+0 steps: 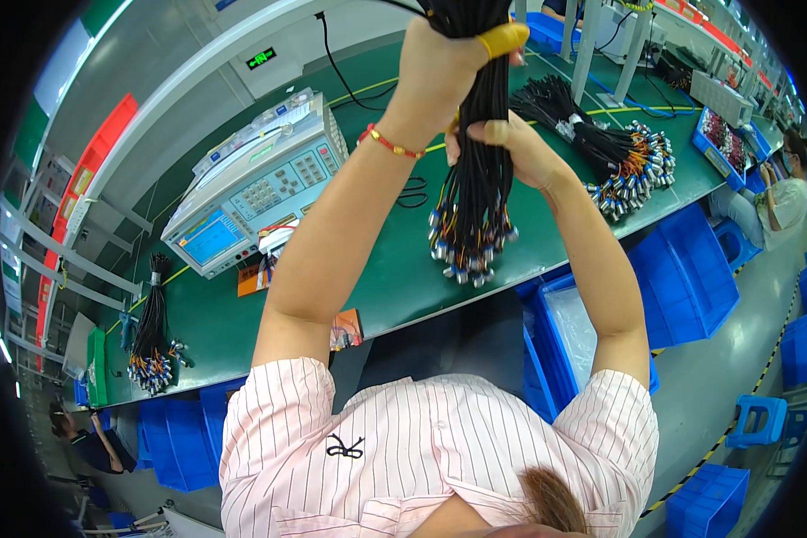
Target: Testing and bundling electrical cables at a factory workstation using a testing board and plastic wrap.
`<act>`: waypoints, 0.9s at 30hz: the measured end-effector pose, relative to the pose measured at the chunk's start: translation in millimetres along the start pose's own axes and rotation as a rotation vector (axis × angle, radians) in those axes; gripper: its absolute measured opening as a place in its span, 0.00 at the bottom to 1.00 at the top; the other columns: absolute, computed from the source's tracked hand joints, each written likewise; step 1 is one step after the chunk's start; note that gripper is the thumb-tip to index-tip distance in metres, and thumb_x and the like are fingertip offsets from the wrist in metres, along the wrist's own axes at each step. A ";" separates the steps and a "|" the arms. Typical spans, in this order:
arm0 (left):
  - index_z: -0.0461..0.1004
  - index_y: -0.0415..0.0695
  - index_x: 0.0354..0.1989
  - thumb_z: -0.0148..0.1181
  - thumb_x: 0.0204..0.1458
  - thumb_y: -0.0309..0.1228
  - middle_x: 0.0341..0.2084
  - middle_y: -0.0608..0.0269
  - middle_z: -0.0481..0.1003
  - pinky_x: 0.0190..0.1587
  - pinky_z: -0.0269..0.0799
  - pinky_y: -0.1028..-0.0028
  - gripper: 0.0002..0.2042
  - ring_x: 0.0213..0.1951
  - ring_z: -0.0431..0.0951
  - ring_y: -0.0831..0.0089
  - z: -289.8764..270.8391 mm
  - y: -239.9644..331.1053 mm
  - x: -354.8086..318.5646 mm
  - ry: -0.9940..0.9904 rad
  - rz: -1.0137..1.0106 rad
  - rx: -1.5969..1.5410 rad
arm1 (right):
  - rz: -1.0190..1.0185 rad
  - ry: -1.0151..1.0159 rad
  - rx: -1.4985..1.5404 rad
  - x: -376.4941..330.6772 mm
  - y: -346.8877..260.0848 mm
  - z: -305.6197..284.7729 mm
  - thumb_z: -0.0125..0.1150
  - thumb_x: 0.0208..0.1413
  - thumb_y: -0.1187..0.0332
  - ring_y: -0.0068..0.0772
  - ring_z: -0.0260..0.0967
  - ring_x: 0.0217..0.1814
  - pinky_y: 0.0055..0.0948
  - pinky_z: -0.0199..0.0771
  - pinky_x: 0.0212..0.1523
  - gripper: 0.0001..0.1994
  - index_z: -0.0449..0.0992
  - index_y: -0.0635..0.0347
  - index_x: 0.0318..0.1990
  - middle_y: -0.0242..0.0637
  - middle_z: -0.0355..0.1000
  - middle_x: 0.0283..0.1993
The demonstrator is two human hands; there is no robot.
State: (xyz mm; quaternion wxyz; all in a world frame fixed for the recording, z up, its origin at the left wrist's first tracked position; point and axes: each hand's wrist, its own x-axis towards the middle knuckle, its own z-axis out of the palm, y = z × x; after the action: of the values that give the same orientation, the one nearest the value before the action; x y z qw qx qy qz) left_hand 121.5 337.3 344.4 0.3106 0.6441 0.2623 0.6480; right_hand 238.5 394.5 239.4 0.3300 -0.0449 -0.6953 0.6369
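A thick bundle of black cables (486, 170) hangs upright in front of me, its metal connector ends with orange and yellow wires pointing down over the green bench. My left hand (439, 67) is closed around the upper part, with a yellow cover on one finger and a red bracelet at the wrist. Lower down, my right hand (516, 151) grips the same bundle from the right side. The top of the bundle runs out of the picture. To its right lies a second cable bundle (601, 148), tied with a white band.
A bench tester (260, 184) with screen and keypad stands left on the green bench (377, 269). Another cable bundle (152, 332) lies at the far left. Blue crates (686, 278) stand below the front edge. One person (785, 197) sits at right, another (103, 448) at lower left.
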 end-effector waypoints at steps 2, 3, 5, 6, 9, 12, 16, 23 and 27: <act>0.78 0.36 0.33 0.66 0.49 0.27 0.25 0.64 0.78 0.31 0.70 0.81 0.08 0.27 0.77 0.78 5.1 12.5 4.9 0.137 -0.140 0.072 | 0.063 0.059 -0.199 -12.2 13.8 4.0 0.63 0.55 0.58 0.22 0.69 0.38 0.24 0.69 0.42 0.16 0.75 0.64 0.41 0.31 0.74 0.34; 0.77 0.36 0.34 0.66 0.50 0.27 0.27 0.63 0.78 0.31 0.70 0.81 0.08 0.27 0.77 0.77 1.6 11.9 7.5 0.113 -0.104 0.022 | 0.105 0.097 -0.247 -18.1 23.0 6.3 0.62 0.55 0.57 0.23 0.69 0.39 0.25 0.69 0.43 0.17 0.74 0.64 0.41 0.31 0.73 0.34; 0.76 0.35 0.35 0.65 0.50 0.26 0.28 0.62 0.78 0.31 0.71 0.80 0.08 0.27 0.77 0.76 0.0 13.0 8.9 0.102 -0.071 -0.045 | 0.101 0.188 -0.274 -29.5 46.2 6.1 0.62 0.57 0.56 0.23 0.68 0.39 0.25 0.69 0.43 0.18 0.74 0.64 0.42 0.31 0.73 0.35; 0.76 0.35 0.35 0.66 0.50 0.26 0.29 0.61 0.78 0.31 0.71 0.80 0.08 0.27 0.77 0.76 -0.2 12.1 6.3 0.122 -0.075 -0.060 | 0.057 0.236 -0.253 -34.8 60.6 5.2 0.61 0.58 0.56 0.22 0.68 0.38 0.24 0.69 0.41 0.18 0.74 0.65 0.43 0.31 0.73 0.35; 0.75 0.35 0.35 0.66 0.49 0.23 0.29 0.61 0.78 0.31 0.72 0.80 0.08 0.28 0.77 0.75 -0.8 3.7 1.2 0.139 -0.098 -0.068 | -0.034 0.325 -0.299 -45.8 88.4 2.5 0.58 0.61 0.56 0.21 0.67 0.37 0.24 0.69 0.39 0.19 0.74 0.67 0.45 0.31 0.73 0.34; 0.74 0.34 0.36 0.66 0.47 0.21 0.30 0.61 0.78 0.31 0.73 0.79 0.09 0.28 0.77 0.75 -4.0 -7.4 -1.3 0.130 -0.082 -0.086 | -0.071 0.371 -0.386 -59.6 122.2 -4.3 0.54 0.63 0.54 0.24 0.69 0.37 0.25 0.69 0.39 0.20 0.73 0.67 0.47 0.34 0.74 0.34; 0.74 0.34 0.37 0.66 0.47 0.20 0.30 0.61 0.77 0.31 0.74 0.78 0.10 0.28 0.77 0.74 -9.4 -16.6 -3.6 0.113 -0.090 -0.188 | -0.008 0.365 -0.586 -74.6 137.1 -4.7 0.49 0.65 0.54 0.37 0.73 0.35 0.29 0.70 0.38 0.20 0.72 0.65 0.46 0.43 0.75 0.34; 0.74 0.36 0.39 0.65 0.48 0.21 0.30 0.63 0.75 0.32 0.72 0.78 0.10 0.29 0.75 0.76 -13.6 -16.1 -1.0 0.027 -0.069 -0.060 | 0.185 0.280 -0.830 -88.1 155.0 -8.7 0.50 0.62 0.62 0.53 0.67 0.44 0.44 0.64 0.46 0.12 0.74 0.60 0.43 0.45 0.72 0.37; 0.75 0.35 0.39 0.67 0.47 0.23 0.30 0.62 0.77 0.34 0.73 0.77 0.11 0.30 0.77 0.76 -18.0 -20.4 4.4 0.014 -0.082 -0.066 | 0.248 0.148 -0.782 -86.8 155.1 -29.0 0.53 0.60 0.60 0.53 0.65 0.50 0.43 0.65 0.50 0.15 0.73 0.60 0.48 0.47 0.71 0.44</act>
State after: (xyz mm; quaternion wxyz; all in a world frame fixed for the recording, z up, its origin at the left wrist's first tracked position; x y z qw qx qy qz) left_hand 104.9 355.4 331.6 0.3561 0.6176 0.2694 0.6475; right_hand 265.5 406.0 61.8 0.2577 -0.2958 -0.8486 0.3549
